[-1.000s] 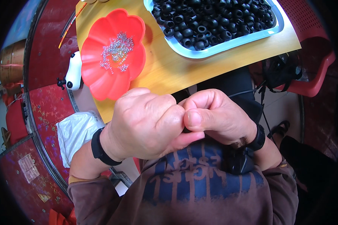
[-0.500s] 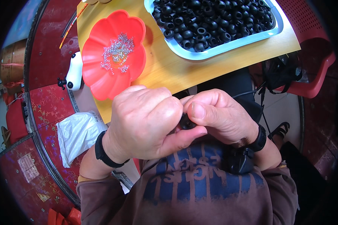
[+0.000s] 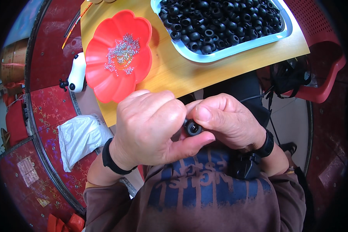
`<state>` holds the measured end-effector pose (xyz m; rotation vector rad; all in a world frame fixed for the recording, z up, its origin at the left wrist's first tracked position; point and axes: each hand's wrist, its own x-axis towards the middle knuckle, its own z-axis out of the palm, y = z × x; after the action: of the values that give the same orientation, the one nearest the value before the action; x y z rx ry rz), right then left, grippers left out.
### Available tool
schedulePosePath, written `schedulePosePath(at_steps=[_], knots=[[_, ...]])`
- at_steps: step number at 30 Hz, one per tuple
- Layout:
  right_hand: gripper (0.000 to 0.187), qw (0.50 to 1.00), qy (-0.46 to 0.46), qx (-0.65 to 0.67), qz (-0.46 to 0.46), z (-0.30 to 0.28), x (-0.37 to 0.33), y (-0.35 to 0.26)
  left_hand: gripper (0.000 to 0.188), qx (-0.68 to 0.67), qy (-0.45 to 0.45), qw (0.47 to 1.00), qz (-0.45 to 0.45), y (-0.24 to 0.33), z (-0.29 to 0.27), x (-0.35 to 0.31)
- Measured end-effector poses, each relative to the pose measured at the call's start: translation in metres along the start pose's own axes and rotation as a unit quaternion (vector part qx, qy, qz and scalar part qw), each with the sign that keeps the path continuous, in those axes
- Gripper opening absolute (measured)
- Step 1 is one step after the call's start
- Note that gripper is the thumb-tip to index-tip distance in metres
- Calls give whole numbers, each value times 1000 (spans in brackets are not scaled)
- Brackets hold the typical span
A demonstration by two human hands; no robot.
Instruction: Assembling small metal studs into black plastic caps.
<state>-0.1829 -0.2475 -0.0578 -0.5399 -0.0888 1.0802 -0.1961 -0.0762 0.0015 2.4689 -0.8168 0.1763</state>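
A small black hollow cap-like part [image 3: 192,128] is held between my two hands in front of my chest, its round open end showing. My left hand [image 3: 152,125] is closed, its curled fingers covering one side of the part and its thumb stretched beneath it. My right hand [image 3: 226,120] pinches the part from the other side, thumb on top. A red flower-shaped dish [image 3: 98,73] with small clear shiny pieces [image 3: 123,52] lies on the table beyond my left hand. Farther right, a pale blue tray [image 3: 208,58] holds many similar black parts [image 3: 220,25].
The wooden table [image 3: 170,73] has its near edge just past my hands. A white plastic bag [image 3: 81,139] lies at the left, near my left forearm. A white object with black spots [image 3: 77,73] is beside the table. At the right stands a red plastic chair [image 3: 328,81].
The black part has turned so that its round opening shows more fully. Both hands keep nearly the same place and hold.
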Motion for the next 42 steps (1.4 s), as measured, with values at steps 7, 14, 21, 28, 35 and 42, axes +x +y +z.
schedulePosePath(at_steps=[7,14,21,28,35,42], knots=[[32,999,19,-18,-18,2,-1,-1,50,2,6,1000,-6,1,3,-5],[32,1000,3,-15,-27,0,-1,0,47,51,5,999,11,2,6,-10],[24,999,-23,-13,-41,0,-1,1,48,42,23,999,-5,2,4,-14],[20,997,-61,-32,-30,0,0,3,43,-106,-1,993,-54,2,-6,-17],[22,994,-77,-67,-32,2,-2,6,25,-293,-4,943,-154,8,-3,-30],[23,991,-85,-98,-34,2,-1,3,21,-400,27,885,-235,12,4,-35]])
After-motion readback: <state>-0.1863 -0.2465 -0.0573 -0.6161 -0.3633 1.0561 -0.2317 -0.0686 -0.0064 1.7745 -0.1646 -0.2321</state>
